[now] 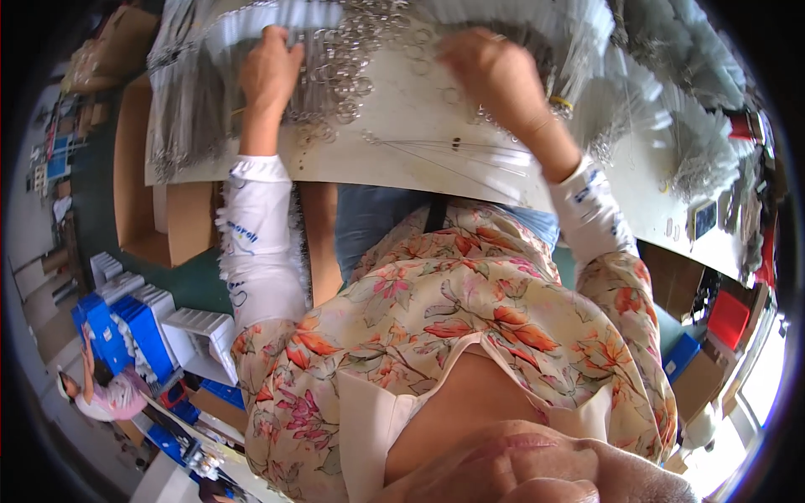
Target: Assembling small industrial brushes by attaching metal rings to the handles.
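My left hand is at the table's far left, over a heap of thin wire brushes with pale bristles. Its fingers look curled; what they hold, if anything, cannot be made out. Beside it lies a pile of shiny metal rings. Farther right, my right hand is smeared by motion over the table, near a few loose rings, so its fingers cannot be read. Several loose thin wires lie fanned out near the front edge, between my two arms.
More brush bundles cover the white table on the right, near a small dark-faced device. An open cardboard box stands left of the table. Blue and white crates and another person are farther left.
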{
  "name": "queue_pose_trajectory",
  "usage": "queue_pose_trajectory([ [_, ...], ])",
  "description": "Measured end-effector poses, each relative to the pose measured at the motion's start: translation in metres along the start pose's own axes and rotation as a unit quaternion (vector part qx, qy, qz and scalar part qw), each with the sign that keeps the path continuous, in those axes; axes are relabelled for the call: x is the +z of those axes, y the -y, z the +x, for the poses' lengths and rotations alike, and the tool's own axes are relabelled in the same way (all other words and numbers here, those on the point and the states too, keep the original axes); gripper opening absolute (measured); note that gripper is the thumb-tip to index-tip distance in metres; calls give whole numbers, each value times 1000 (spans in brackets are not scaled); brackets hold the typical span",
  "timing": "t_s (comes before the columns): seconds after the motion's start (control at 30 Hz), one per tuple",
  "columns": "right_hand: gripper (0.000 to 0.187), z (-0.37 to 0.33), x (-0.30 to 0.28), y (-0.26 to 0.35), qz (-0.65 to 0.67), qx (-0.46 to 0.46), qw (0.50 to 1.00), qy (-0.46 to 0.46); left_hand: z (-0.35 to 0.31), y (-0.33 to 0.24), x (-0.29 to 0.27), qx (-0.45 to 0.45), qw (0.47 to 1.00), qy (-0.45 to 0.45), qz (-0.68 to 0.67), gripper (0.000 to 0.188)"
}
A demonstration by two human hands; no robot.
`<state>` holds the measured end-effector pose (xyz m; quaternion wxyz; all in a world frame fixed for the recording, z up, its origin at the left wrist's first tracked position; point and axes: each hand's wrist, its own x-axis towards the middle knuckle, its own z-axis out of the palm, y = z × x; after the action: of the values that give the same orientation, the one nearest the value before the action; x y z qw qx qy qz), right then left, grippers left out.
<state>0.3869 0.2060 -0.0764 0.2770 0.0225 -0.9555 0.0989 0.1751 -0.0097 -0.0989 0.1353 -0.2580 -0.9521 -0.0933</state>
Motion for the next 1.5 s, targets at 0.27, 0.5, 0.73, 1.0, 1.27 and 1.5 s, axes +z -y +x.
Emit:
queue_pose_trajectory([
  [0.27,23,34,20,-50,-29,183,972,145,-5,5,-6,-21,1000,-3,-3,23],
  [0.5,24,28,-28,-76,446,308,835,-96,-4,-12,-39,1,998,-63,-10,22],
  [0.73,27,-41,-134,-150,291,370,855,-218,39,133,-45,-141,863,-176,-452,28],
  [1.0,29,-104,-106,-183,-48,437,898,32,25,249,-11,-20,999,27,21,26],
  [1.27,20,-103,-101,-180,-3,399,916,-44,28,263,-23,-79,990,98,-61,23],
  [1.5,19,-179,-219,-265,-2,471,869,-154,22,253,-39,-153,928,-75,-331,23],
])
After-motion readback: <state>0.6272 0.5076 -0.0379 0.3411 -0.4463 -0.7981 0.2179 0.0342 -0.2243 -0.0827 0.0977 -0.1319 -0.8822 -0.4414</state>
